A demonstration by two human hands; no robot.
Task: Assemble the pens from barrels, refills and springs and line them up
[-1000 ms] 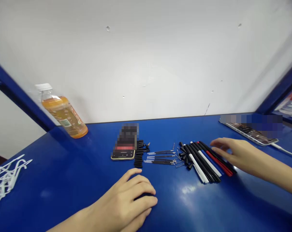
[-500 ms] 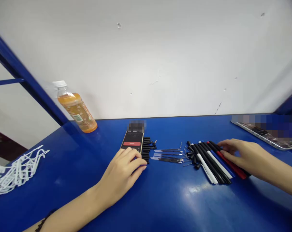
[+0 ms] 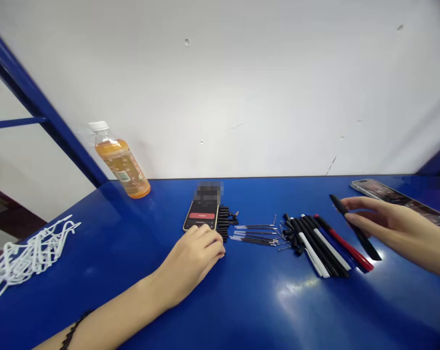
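Observation:
My right hand point(image 3: 391, 221) pinches a black pen point(image 3: 354, 227) between thumb and fingers, held aslant to the right of a row of pens. That row has black pens point(image 3: 317, 245), white ones point(image 3: 310, 255), a blue one point(image 3: 346, 253) and a red one point(image 3: 347, 245). Palm down, my left hand point(image 3: 196, 255) rests on the table at the near end of a phone point(image 3: 202, 215), fingers loosely bent with nothing seen in them. Its fingertips lie close to a stack of short black tubes point(image 3: 223, 223). Pen refills point(image 3: 256, 238) lie between the two hands.
Small springs point(image 3: 283, 248) and black cone tips point(image 3: 291, 236) lie beside the pens. A bottle of orange drink point(image 3: 123, 165) leans on the wall at left. White hook-like pieces point(image 3: 30, 257) are heaped at far left. Another phone point(image 3: 395, 194) lies behind my right hand.
My right hand has taken the black pen from the right end of the row and moved it slightly right, away from the red pen. My left hand stays near the phone.

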